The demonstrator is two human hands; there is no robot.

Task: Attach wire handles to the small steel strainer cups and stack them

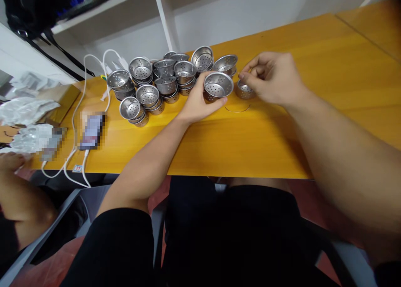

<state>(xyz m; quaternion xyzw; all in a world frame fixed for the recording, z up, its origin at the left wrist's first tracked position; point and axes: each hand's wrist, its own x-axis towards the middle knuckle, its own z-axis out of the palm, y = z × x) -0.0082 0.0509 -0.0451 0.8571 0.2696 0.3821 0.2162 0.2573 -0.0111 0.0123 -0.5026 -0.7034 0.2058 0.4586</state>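
Note:
My left hand is wrapped round a small perforated steel strainer cup, tipped so that its holed inside shows. Fingers and thumb pinched together, my right hand is just to the right of it; anything in the pinch is too small or hidden to make out. Under those fingertips another perforated cup stands on the table, partly covered by the hand. A thin wire arc shows on the tabletop below the two cups. Behind my left hand stand several stacks of the same cups.
The yellow wooden table runs along a white shelf unit. To the left lie a phone and white cables. Clear plastic bags are farther left, near another person's hand.

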